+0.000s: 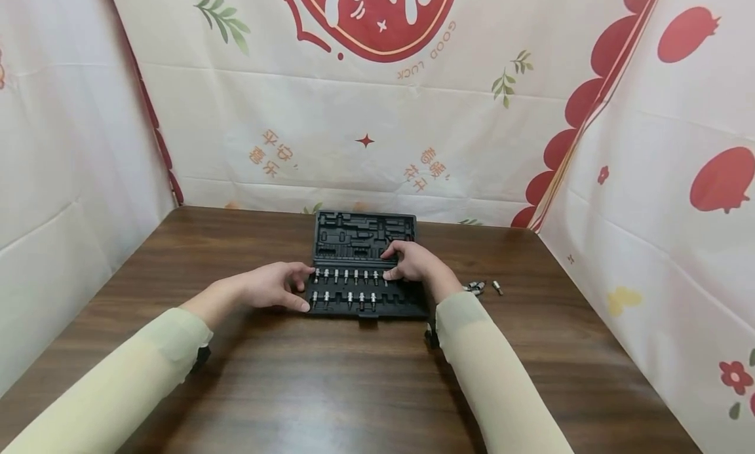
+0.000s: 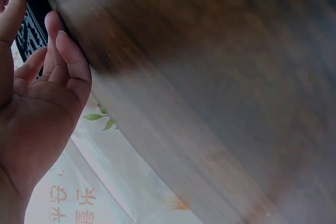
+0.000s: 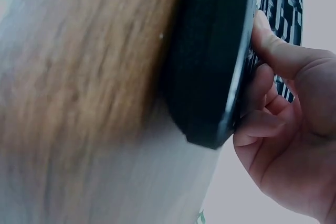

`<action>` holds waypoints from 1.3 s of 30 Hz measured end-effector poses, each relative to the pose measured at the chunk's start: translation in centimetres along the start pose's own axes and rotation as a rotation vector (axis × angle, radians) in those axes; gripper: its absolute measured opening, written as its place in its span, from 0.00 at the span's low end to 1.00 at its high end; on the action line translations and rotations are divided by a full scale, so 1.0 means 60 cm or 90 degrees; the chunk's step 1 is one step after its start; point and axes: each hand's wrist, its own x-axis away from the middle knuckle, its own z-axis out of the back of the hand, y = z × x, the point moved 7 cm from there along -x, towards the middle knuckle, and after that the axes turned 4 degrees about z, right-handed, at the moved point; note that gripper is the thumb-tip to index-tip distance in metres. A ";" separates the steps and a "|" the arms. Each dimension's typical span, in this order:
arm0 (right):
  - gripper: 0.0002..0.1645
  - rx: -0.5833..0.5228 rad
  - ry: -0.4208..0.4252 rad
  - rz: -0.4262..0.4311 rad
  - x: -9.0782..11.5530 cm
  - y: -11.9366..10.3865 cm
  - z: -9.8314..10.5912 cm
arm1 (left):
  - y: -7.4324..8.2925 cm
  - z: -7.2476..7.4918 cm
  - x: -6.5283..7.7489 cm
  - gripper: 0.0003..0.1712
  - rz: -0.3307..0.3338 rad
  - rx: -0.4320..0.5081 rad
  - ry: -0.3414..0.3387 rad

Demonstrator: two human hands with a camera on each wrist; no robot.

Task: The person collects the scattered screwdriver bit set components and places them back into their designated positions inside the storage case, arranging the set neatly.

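A black plastic socket case [image 1: 392, 314] lies with its lid [image 1: 366, 234] raised at the back. Silver bit sockets [image 1: 356, 277] stand in two rows in its base, the front row with a gap. My left hand [image 1: 270, 285] rests against the left side, its thumb at the front corner and a fingertip near the back row. In the left wrist view, its relaxed fingers [image 2: 73, 59] touch the case's side. My right hand [image 1: 415, 263] is over the back row's right end. Its thumb presses a small bit socket [image 1: 386, 283], while the index finger reaches apart toward the lid.
Several loose bit sockets [image 1: 474, 287] lie on the wooden table [image 1: 330, 388] to the right of the case, one a little farther right. Printed cloth [image 1: 366, 107] hangs behind the table and on both sides.
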 end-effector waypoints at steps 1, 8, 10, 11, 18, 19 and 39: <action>0.25 -0.002 0.003 0.005 0.002 0.001 0.001 | 0.002 0.000 0.000 0.49 -0.004 0.000 -0.002; 0.27 -0.010 -0.001 0.029 0.010 0.006 0.003 | 0.003 -0.003 -0.002 0.49 -0.010 0.006 -0.004; 0.27 -0.009 -0.003 0.037 0.015 0.009 0.004 | 0.002 -0.004 -0.003 0.49 -0.012 0.005 -0.003; 0.27 -0.010 -0.003 0.042 0.018 0.010 0.006 | 0.002 -0.004 -0.003 0.50 -0.012 0.005 -0.003; 0.22 -0.070 0.012 0.083 0.046 0.020 0.025 | 0.003 -0.003 -0.002 0.50 -0.011 0.004 0.001; 0.21 -0.078 0.015 0.084 0.051 0.021 0.029 | 0.003 -0.003 -0.002 0.50 -0.012 0.004 0.002; 0.24 -0.144 0.081 0.050 0.188 0.124 0.170 | -0.002 0.000 -0.003 0.49 -0.001 -0.004 0.007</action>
